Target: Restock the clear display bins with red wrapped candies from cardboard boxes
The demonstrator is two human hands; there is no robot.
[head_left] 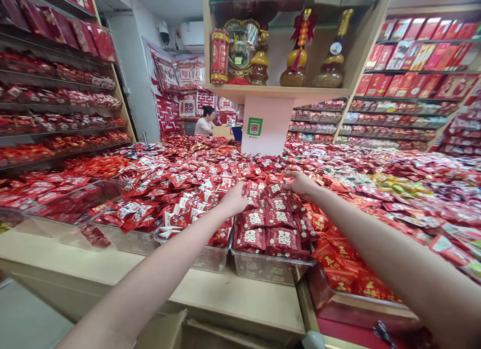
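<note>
Dark red candy packets (280,219) with white double-happiness signs lie in stacked rows inside a clear plastic bin (263,269). At the left rear side of these rows is my left hand (235,198), its fingers bent in against a dark red packet (253,199). My right hand (301,184) reaches to the right rear side, thumb and fingers somewhat apart, with the fingertips at the packets' edge. Both palms face inward, and the packets lie between them. Part of each hand's fingers is hard to see at this distance.
Neighbouring bins hold red-and-white packets (180,216) on the left and bright red packets (345,264) on the right. Behind rises a pillar (265,108) under a shelf of gourd bottles (296,63). A person (205,122) sits at the back. A wooden ledge (218,291) runs along the front.
</note>
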